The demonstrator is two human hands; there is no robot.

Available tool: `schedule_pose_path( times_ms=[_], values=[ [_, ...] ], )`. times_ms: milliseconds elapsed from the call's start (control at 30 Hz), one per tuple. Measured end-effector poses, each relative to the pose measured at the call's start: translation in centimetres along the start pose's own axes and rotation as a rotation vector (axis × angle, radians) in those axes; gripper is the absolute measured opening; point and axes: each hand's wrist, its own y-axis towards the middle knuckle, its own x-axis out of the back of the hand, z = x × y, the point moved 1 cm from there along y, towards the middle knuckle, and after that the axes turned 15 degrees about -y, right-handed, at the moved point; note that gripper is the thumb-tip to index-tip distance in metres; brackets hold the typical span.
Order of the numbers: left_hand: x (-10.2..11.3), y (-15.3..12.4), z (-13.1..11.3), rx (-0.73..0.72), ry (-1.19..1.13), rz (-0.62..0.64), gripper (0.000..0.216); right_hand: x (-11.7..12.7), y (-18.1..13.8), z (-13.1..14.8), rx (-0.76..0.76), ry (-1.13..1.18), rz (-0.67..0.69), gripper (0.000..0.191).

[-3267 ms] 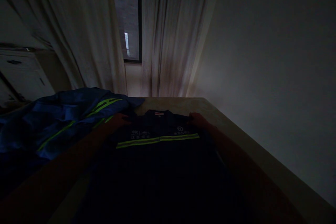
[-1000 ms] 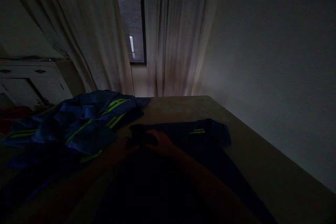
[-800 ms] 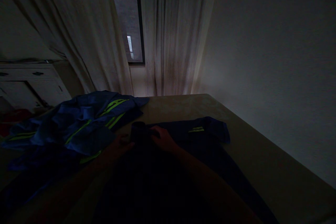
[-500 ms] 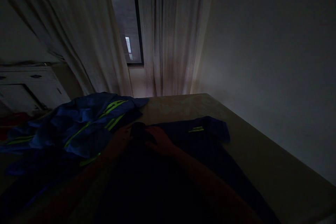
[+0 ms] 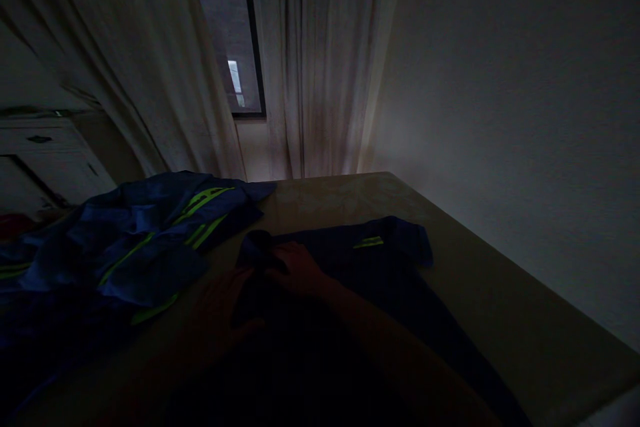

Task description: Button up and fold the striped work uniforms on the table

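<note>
A dark blue garment (image 5: 340,240) with a short yellow-green stripe lies spread over the table. Its far edge is bunched up on the left, and its near part is lost in shadow. My right hand (image 5: 300,270) is on this bunched part, fingers and thumb bent around a fold of the cloth. My left hand (image 5: 225,310) is beside the garment's left edge, with fingers stretched and thumb apart; it holds nothing that I can see. The light is very dim.
To the left lies a heap of blue clothes (image 5: 145,240) with yellow-green stripes. The table (image 5: 330,197) runs along a pale wall (image 5: 500,113) on the right. Curtains (image 5: 325,67) and a window hang behind. A white cabinet (image 5: 55,153) stands at the far left.
My left hand has drawn back towards me from the bunched edge and its fingers have spread. My right hand stays on the cloth. The view has shifted slightly to the right.
</note>
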Motion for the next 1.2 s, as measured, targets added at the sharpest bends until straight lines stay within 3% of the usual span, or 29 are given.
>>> schedule_pose_path(
  times_ms=[100, 167, 300, 467, 567, 667, 767, 867, 1033, 1200],
  values=[
    [0.1, -2.0, -0.7, -0.042, 0.059, 0.083, 0.052, -0.3, 0.5, -0.4, -0.124, 0.032, -0.047, 0.034],
    [0.1, -2.3, -0.8, -0.046, 0.065, 0.076, 0.036, -0.4, 0.7, -0.6, -0.216, 0.012, -0.056, 0.039],
    [0.4, -1.6, -1.7, -0.083, 0.031, 0.081, 0.033, -0.1, 0.6, -0.7, -0.336, -0.037, -0.090, 0.045],
    [1.0, -0.8, -2.6, 0.027, -0.063, 0.120, 0.032, 0.6, 0.1, 0.0, -0.214, 0.015, -0.183, 0.039],
    [1.0, 0.5, -1.8, 0.142, -0.136, 0.026, 0.036, 0.5, 0.0, 0.4, -0.202, -0.069, -0.101, 0.037],
    [0.7, 2.9, -0.7, 0.140, -0.116, -0.095, 0.042, 0.4, 0.1, 0.6, -0.270, -0.160, -0.034, 0.042],
    [-0.5, 5.4, -0.2, 0.133, -0.025, -0.156, 0.054, 0.4, 0.1, 0.7, -0.231, -0.183, -0.011, 0.040],
    [-2.5, 6.8, -0.4, 0.112, 0.060, -0.096, 0.061, 0.5, 0.0, 0.6, -0.223, -0.190, -0.005, 0.036],
    [-5.2, 6.0, -1.2, 0.062, 0.141, 0.006, 0.062, 1.1, -0.3, 0.3, -0.304, -0.121, -0.162, 0.035],
    [-4.7, 5.5, -1.1, 0.054, 0.080, -0.021, 0.059, 0.5, -0.3, 0.7, -0.128, -0.186, -0.029, 0.040]
  ],
)
